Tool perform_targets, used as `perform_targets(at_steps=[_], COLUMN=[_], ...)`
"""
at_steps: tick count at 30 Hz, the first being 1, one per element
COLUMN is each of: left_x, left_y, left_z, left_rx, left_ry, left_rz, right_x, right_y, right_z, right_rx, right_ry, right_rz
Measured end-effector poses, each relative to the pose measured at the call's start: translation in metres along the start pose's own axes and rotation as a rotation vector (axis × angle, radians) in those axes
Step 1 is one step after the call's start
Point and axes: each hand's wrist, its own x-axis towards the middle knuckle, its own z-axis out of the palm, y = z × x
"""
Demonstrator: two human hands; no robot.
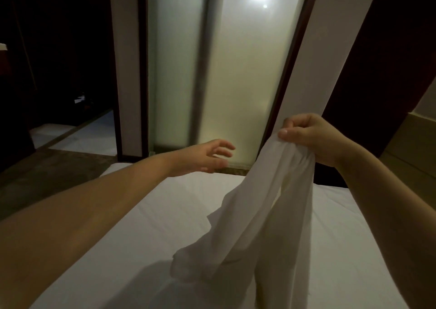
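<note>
Pinching a bunched white cloth (266, 209) at its top edge, right hand (313, 139) holds it raised over the bed (141, 226); lower folds drape onto the sheet. Left hand (200, 155) spread loose, empty, just left of the cloth, near the frosted glass panel (240, 73).

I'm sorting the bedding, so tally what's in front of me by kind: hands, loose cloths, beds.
Hands: 2 (left hand open, right hand gripping the cloth)
Loose cloths: 1 (white cloth)
Beds: 1 (bed)
Total: 4
</note>
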Motion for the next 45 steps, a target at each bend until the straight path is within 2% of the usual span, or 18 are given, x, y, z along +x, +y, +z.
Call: perform_targets(at_steps=[2, 5, 11, 13, 17, 23, 26, 30, 36, 45], left_x=[0.014, 0.026, 0.033, 0.028, 0.014, -0.017, -0.032, -0.041, -0.053, -0.055], left_y=[0.019, 0.038, 0.038, 0.036, 0.028, 0.002, -0.010, -0.006, 0.003, 0.019], left_z=[0.017, 0.033, 0.046, 0.045, 0.038, 0.007, -0.004, -0.007, -0.011, -0.006], left_rx=[-0.148, -0.297, -0.310, -0.219, -0.044, -0.004, -0.022, -0.112, -0.013, -0.086], left_ry=[-0.076, -0.153, -0.037, 0.006, -0.026, -0.009, 0.084, 0.323, 0.605, 0.712], left_rz=[0.085, 0.132, 0.179, 0.185, 0.129, -0.075, -0.130, -0.074, 0.000, 0.101], right_x=[0.001, -0.001, -0.008, -0.008, -0.005, 0.002, 0.003, 0.004, -0.010, -0.035], right_y=[-0.001, -0.001, 0.002, 0.006, 0.017, 0.048, 0.056, 0.052, 0.047, 0.038], right_z=[0.000, 0.002, 0.008, 0.006, -0.001, -0.015, -0.012, 0.001, 0.011, 0.014], right_rx=[-0.085, -0.194, -0.406, -0.446, -0.466, -0.403, -0.370, -0.348, -0.342, -0.299], right_ry=[-0.054, -0.029, 0.053, 0.125, 0.280, 0.718, 0.821, 0.790, 0.715, 0.630], right_rz=[0.027, 0.056, 0.118, 0.128, 0.128, 0.158, 0.210, 0.210, 0.270, 0.254])
